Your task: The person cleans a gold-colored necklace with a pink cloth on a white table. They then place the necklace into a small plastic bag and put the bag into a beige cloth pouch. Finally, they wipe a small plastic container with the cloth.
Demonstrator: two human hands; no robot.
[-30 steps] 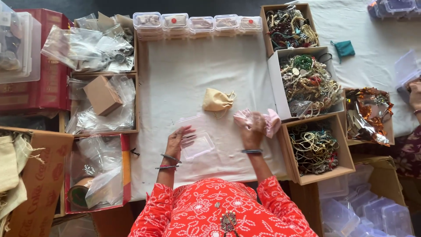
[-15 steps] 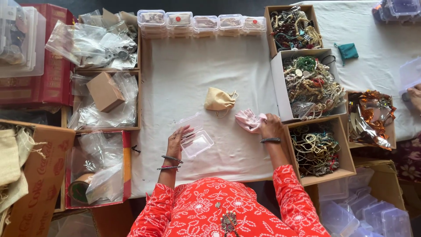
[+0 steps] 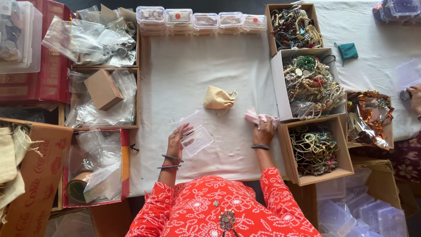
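The right hand point(image 3: 264, 127) has slid the pink cloth point(image 3: 259, 117) further right, next to the box of beads point(image 3: 314, 149). It grips the cloth tight. The left hand point(image 3: 176, 141) holds the open clear plastic box point(image 3: 195, 137) on the white table point(image 3: 184, 70). A tan pouch point(image 3: 218, 98) lies nearby.

- I take this for a small jewellery packing workshop, run by hand on a table under a white cloth point(image 3: 184, 66).
- Open cardboard boxes point(image 3: 307, 83) on my right are heaped with beaded necklaces and bangles.
- A row of small clear plastic cases point(image 3: 199, 19) lines the far edge.
- Boxes on my left hold clear plastic bags point(image 3: 94, 39), and more empty clear containers point(image 3: 355, 210) sit stacked low on the right.
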